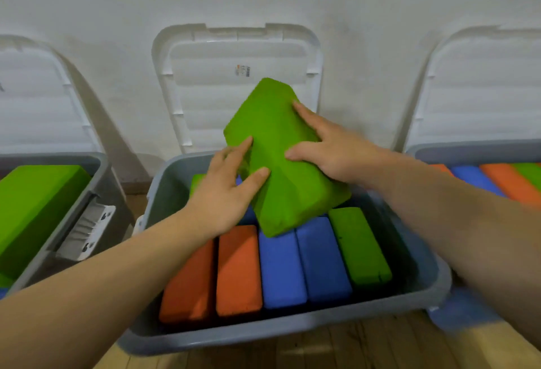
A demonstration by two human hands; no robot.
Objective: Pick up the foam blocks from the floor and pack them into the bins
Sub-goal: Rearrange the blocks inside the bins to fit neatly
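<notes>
A green foam block (275,146) is held tilted above the middle grey bin (263,336). My left hand (225,193) grips its left edge, thumb on the top face. My right hand (330,149) holds its right side, fingers spread over the top. Inside the bin stand two orange blocks (237,272), two blue blocks (298,266) and a green block (360,245) side by side. Another green block (197,182) peeks out behind my left hand.
A grey bin at the left (99,187) holds a large green block (32,207). The right bin (468,149) holds orange, blue and green blocks. White lids (237,55) lean on the wall behind each bin. A blue block (459,310) lies on the wooden floor.
</notes>
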